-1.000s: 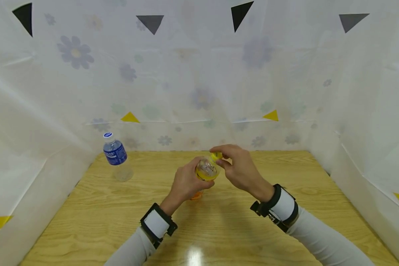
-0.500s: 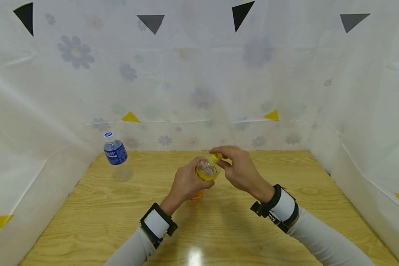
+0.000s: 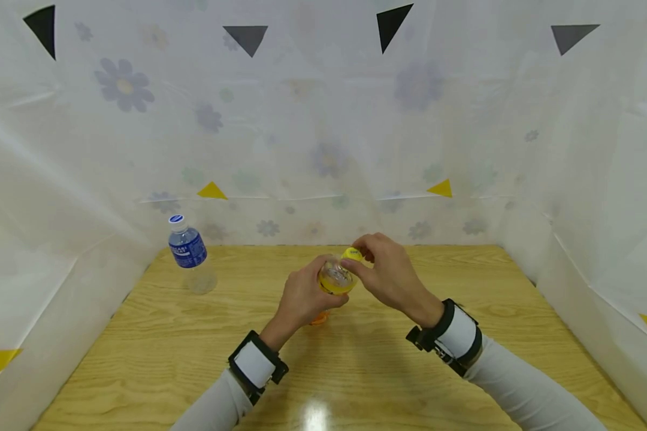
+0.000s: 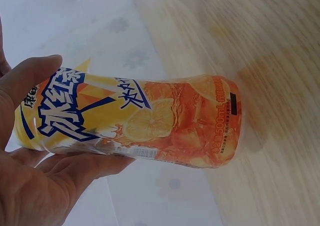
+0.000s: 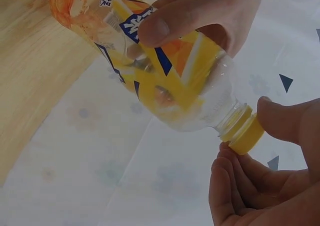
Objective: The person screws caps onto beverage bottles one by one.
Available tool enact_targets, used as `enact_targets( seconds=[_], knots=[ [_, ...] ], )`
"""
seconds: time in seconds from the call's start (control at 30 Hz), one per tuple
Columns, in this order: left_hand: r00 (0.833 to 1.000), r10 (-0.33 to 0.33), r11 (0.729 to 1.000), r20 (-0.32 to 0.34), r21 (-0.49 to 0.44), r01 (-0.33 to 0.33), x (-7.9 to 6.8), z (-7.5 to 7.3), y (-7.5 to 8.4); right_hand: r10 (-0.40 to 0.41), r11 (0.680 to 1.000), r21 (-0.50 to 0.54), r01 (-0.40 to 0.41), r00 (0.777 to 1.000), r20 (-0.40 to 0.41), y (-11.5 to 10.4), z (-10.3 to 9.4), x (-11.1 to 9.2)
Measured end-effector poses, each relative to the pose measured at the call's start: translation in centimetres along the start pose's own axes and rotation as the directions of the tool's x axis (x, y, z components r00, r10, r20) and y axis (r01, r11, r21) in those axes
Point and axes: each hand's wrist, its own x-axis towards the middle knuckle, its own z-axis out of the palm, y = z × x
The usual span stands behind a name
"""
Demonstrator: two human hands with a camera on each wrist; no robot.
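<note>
The left hand (image 3: 300, 291) is gripping a bottle (image 3: 335, 282) around its side, and the bottle's orange lower end is showing beneath the hand. The right hand (image 3: 392, 276) is pinching the yellow cap (image 3: 352, 254) at the neck. A blue-labelled bottle (image 3: 187, 249) is standing on the wooden table (image 3: 437, 389), well to the left. A flowered sheet (image 3: 280, 137) is hanging behind the table.
</note>
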Motion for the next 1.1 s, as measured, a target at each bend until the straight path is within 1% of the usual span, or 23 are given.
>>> enact_targets(
  seconds=[0.17,0.37,0.63,0.73,0.83,0.97,1.1],
  knots=[
    [1.000,0.001,1.000,0.002,0.002,-0.001,-0.08,0.02,-0.03,0.024,1.000,-0.009,-0.024,1.000,0.004,0.04,0.14,0.06],
    [1.000,-0.002,1.000,0.003,0.004,0.002,-0.15,-0.06,0.03,0.032,0.999,-0.004,-0.032,0.999,0.005,0.25,0.35,0.10],
    [1.000,0.009,1.000,-0.003,0.016,-0.009,-0.09,-0.15,-0.06,0.096,0.995,-0.017,-0.095,0.993,0.066,0.06,0.12,-0.07],
    [1.000,0.015,1.000,-0.006,0.017,-0.015,-0.06,-0.15,-0.08,0.083,0.996,-0.025,-0.081,0.993,0.086,0.06,-0.01,-0.13],
    [1.000,0.009,1.000,-0.003,0.011,-0.009,-0.06,-0.07,-0.16,0.046,0.999,-0.007,-0.046,0.995,0.094,-0.03,-0.15,-0.25],
    [1.000,0.005,1.000,0.001,0.007,-0.005,-0.09,0.00,-0.22,-0.001,0.999,0.033,-0.001,0.996,0.085,-0.13,-0.27,-0.40],
    [1.000,0.005,1.000,0.000,0.006,-0.005,-0.10,-0.01,-0.19,-0.043,0.998,0.044,0.039,0.996,0.078,-0.14,-0.24,-0.34]
  ],
)
